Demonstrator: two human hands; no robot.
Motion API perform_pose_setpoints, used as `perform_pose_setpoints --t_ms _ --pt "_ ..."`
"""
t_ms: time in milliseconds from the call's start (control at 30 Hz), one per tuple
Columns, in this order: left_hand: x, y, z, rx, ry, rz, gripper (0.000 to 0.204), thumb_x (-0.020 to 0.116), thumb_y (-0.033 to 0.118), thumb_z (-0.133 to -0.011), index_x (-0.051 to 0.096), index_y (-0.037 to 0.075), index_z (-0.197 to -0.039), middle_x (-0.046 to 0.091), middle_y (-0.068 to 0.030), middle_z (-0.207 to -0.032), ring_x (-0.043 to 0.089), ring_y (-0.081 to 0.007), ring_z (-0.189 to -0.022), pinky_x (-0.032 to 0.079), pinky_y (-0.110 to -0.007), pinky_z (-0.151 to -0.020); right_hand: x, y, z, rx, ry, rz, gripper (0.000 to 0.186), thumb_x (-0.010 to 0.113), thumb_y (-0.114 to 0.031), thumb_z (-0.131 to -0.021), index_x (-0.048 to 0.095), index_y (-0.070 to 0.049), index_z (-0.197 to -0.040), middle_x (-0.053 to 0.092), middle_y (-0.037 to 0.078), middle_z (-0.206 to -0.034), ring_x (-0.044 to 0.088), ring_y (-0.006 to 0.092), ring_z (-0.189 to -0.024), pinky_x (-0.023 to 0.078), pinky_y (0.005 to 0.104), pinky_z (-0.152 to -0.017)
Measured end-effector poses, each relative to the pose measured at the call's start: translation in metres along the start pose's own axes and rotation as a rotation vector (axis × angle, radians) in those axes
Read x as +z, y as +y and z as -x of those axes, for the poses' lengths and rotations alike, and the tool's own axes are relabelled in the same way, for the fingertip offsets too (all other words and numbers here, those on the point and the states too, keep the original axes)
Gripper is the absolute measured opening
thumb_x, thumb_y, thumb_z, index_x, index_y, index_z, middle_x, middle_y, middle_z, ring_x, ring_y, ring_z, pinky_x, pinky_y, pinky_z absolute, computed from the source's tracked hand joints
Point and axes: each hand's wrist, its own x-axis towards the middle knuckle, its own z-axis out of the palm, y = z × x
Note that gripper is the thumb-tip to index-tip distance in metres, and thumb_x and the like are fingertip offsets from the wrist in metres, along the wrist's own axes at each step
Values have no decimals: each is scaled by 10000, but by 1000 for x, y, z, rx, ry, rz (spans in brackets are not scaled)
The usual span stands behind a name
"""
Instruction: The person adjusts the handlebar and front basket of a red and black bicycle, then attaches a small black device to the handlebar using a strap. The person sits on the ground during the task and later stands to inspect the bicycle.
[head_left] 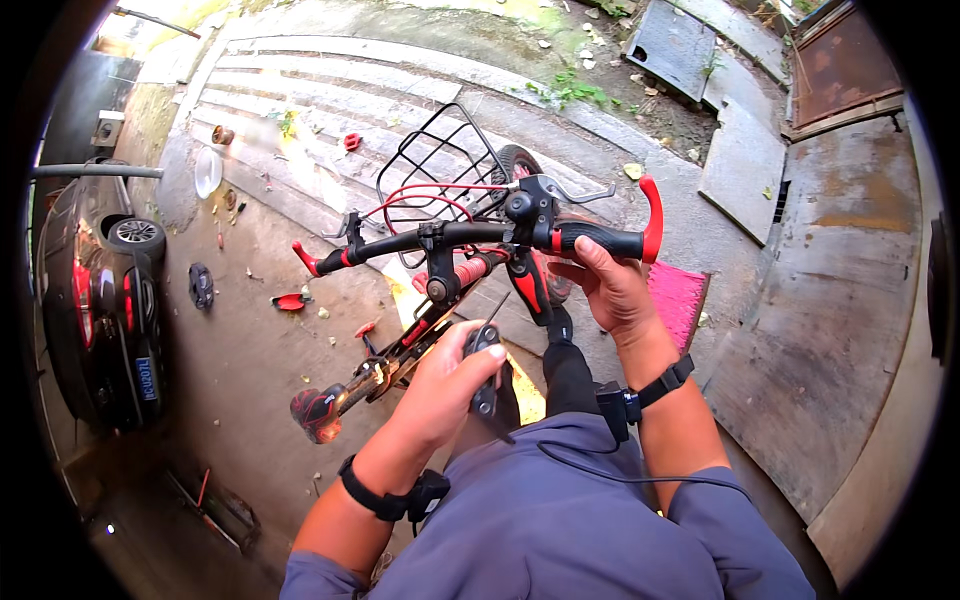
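Head view: left hand (pixel 440 385) grasps a folding tool (pixel 484 341), bit (pixel 497 307) out below the handlebar (pixel 475 234) (not touching it); right hand (pixel 622 295) clasps its fitted black grip (pixel 618 244); what remains, I cannot tell.

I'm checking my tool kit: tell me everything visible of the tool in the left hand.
The tool is dark and jointed, apparently metal, with round pivots. A slim bit juts from its upper end; a blurred dark piece extends below. It stands near upright, gripped in the left hand, thumb across it, below the handlebar in the picture.
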Motion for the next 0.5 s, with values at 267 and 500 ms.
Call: perform_pose_setpoints --t_ms 267,500 --pt "58 36 -40 -14 40 36 435 557 256 -993 465 -27 -1310 585 -72 -779 535 -129 -541 450 -255 -492 -28 -6 -12 -77 -65 168 494 756 -237 -899 603 16 -1294 686 99 -1184 659 194 -1076 526 353 -954" --pt "74 46 -52 -12 98 10 401 565 265 -984 494 -11 -1266 583 -60 -766 533 -124 -542 444 -257 -473 -24 -15 -16 -184 -137 308 377 738 -151 -887 658 29 -1208 672 105 -1152 637 183 -1054 504 330 -948"
